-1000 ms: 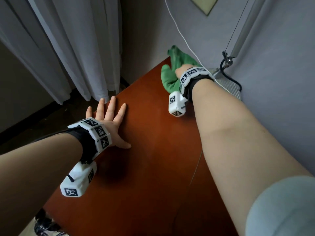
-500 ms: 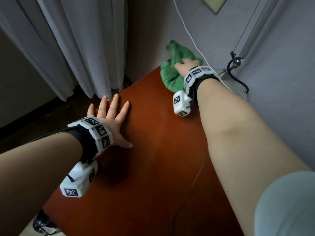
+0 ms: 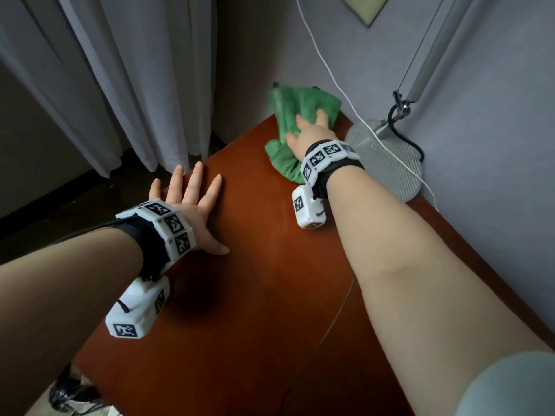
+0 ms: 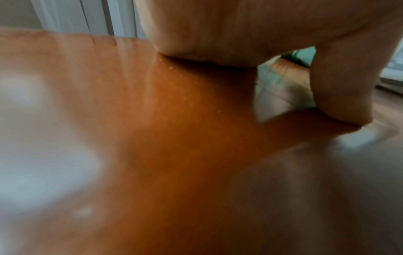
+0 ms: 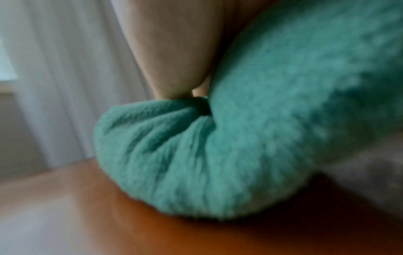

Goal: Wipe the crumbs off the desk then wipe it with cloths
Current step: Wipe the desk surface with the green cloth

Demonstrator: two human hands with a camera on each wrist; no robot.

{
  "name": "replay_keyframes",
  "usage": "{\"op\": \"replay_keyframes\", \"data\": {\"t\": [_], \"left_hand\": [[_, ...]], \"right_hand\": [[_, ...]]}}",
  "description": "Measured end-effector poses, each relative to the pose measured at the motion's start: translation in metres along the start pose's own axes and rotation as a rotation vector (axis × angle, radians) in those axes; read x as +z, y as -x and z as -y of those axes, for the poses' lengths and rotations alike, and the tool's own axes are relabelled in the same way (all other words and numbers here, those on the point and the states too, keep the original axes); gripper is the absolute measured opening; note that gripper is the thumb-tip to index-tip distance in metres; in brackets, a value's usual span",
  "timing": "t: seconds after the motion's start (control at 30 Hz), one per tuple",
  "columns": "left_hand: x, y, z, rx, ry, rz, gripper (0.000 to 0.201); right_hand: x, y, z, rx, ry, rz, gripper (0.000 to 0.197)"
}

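A green cloth (image 3: 288, 109) lies bunched at the far corner of the red-brown desk (image 3: 270, 280), part of it reaching past the far edge. My right hand (image 3: 309, 127) lies on it, and its fingers sink into the folds. In the right wrist view the cloth (image 5: 218, 155) wraps up around the palm and the thumb (image 5: 174, 51) presses a fold. My left hand (image 3: 192, 199) rests flat on the desk's left edge with fingers spread and holds nothing. A few pale specks (image 4: 170, 68) dot the wood beside the left palm.
A lamp's round ribbed base (image 3: 387, 160) stands on the desk right of the cloth, with a black cord and a white cable (image 3: 330, 73) running up the wall. Grey curtains (image 3: 120, 70) hang left of the desk. A thin wire (image 3: 339, 313) crosses the near desktop.
My right hand has pushed the green cloth farther toward the back corner by the wall. The left hand has stayed flat in the same place.
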State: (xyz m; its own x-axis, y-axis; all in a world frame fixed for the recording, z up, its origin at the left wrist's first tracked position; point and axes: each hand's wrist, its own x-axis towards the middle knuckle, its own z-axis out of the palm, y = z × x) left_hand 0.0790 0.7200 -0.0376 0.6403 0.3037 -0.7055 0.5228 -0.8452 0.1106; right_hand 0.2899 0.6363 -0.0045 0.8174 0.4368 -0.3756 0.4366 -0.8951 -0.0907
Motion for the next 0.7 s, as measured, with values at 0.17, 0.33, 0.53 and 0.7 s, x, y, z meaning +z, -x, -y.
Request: {"op": "replay_keyframes", "data": {"t": [0.17, 0.33, 0.53, 0.7], "left_hand": [[0.001, 0.003, 0.003, 0.043, 0.016, -0.058, 0.125], [0.018, 0.026, 0.04, 0.116, 0.033, -0.116, 0.116], [0.06, 0.088, 0.136, 0.094, 0.333, -0.061, 0.118], [0.098, 0.114, 0.184, 0.091, 0.58, -0.046, 0.115]], "right_hand": [[0.031, 0.032, 0.006, -0.299, 0.109, 0.07, 0.057], [0.029, 0.033, -0.002, -0.251, 0.133, 0.087, 0.055], [0.05, 0.085, 0.054, -0.176, 0.14, 0.054, 0.059], [0.095, 0.188, 0.096, -0.659, 0.343, 0.119, 0.063]]}}
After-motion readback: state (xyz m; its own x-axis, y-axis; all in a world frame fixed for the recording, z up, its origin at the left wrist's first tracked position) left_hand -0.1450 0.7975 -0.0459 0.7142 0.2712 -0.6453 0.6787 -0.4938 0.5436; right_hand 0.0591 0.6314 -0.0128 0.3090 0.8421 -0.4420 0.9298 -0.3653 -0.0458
